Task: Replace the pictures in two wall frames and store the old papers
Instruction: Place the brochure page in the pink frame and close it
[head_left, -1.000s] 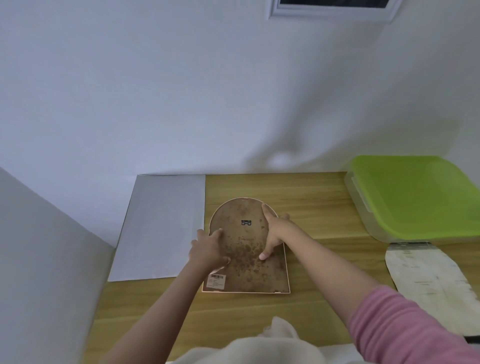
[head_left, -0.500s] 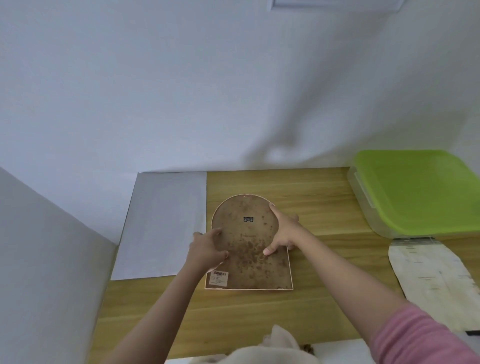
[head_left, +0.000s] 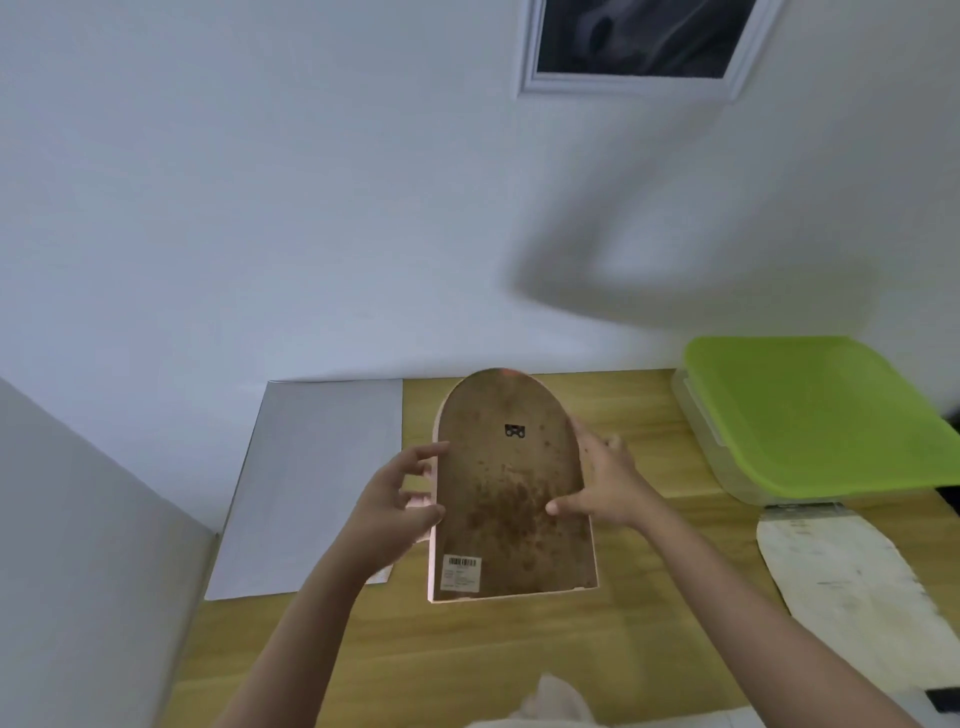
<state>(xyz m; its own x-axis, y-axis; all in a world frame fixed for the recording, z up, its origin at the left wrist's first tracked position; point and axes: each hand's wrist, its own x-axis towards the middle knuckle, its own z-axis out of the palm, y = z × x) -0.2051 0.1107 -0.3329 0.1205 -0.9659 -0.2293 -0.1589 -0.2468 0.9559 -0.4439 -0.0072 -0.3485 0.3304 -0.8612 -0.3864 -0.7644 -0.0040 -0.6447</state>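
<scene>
Brown, speckled backing board faces the camera: an arch-topped picture frame (head_left: 511, 493) with a thin pale pink edge is held between the two hands above the wooden table (head_left: 649, 421), its rounded end pointing away toward the wall. A small metal hanger (head_left: 515, 431) sits near the top of the board and a barcode label (head_left: 461, 571) near its lower left corner. The left hand (head_left: 397, 506) is at the frame's left edge, fingers curled round it with the thumb near the front of the board. The right hand (head_left: 605, 480) grips the right edge, thumb pressed onto the board and fingers wrapped behind. A white sheet of paper (head_left: 317, 483) lies flat on the table to the left of the frame, partly behind the left hand. To the right, well apart from the frame, stands a clear box with a green lid (head_left: 810, 410), and nearer the camera lies a pale arch-shaped sheet (head_left: 852, 597). On the wall above hangs a second frame (head_left: 639, 47), white-edged, with a dark picture.
</scene>
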